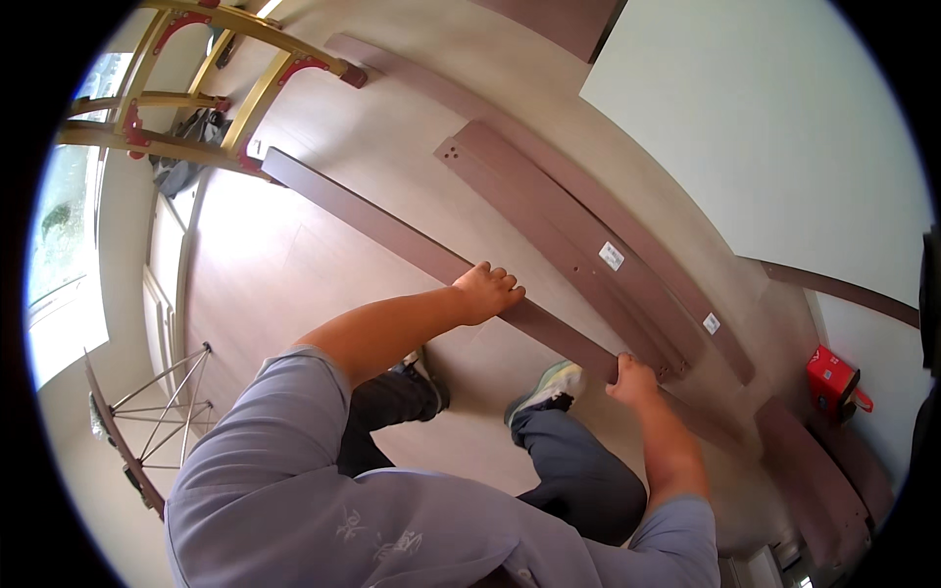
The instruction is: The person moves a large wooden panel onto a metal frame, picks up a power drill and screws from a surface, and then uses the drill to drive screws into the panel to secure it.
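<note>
A long, narrow mauve-brown board (392,225) runs slantwise in front of me, held off the floor or resting on it; I cannot tell which. My left hand (490,292) is closed over its upper edge near the middle, fingers wrapped on the far side. At its right end my right hand (635,378) grips it, thumb along the near face. Beyond it, a wider mauve board (529,211) with small holes and a white sticker (611,256) lies on the floor. Another long board (637,230) lies alongside, with its own sticker (712,322).
A yellow stepladder (186,98) with red joints stands at the far left, near a window (74,225). A large white panel (774,127) fills the far right. Near it sit a red box (831,380) and more brown boards (809,470). A wire-legged piece (167,402) stands left.
</note>
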`<state>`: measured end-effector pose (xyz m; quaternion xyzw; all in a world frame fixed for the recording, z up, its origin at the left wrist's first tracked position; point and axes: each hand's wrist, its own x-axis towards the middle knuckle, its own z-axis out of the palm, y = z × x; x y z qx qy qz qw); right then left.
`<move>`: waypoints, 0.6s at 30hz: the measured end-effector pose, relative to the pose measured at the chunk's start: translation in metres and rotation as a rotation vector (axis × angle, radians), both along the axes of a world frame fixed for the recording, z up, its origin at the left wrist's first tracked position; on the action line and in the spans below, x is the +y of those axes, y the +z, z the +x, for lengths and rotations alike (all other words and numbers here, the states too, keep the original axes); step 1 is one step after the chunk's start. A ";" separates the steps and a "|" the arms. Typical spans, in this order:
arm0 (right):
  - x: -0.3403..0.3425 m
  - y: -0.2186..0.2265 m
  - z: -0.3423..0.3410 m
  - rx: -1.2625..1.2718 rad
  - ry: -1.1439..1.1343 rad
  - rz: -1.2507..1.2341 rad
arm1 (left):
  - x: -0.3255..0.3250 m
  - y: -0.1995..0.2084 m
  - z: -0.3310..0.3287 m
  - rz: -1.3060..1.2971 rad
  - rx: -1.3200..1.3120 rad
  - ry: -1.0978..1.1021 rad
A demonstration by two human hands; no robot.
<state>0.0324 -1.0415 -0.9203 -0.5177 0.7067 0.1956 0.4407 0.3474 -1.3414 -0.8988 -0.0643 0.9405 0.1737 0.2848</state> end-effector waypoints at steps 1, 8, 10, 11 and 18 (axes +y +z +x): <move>0.000 -0.015 -0.001 0.015 0.012 0.014 | -0.003 -0.021 -0.005 0.015 -0.016 0.002; -0.039 -0.059 -0.056 -0.037 0.103 -0.507 | -0.014 -0.120 -0.029 0.035 -0.005 0.059; -0.080 -0.060 -0.075 0.081 -0.083 -0.642 | -0.015 -0.106 -0.038 0.009 -0.059 0.059; -0.101 -0.068 -0.085 0.138 -0.117 -0.650 | -0.017 -0.102 -0.041 -0.003 -0.091 0.061; -0.202 -0.113 -0.096 0.308 -0.066 -0.430 | -0.002 -0.100 -0.013 -0.098 0.245 0.230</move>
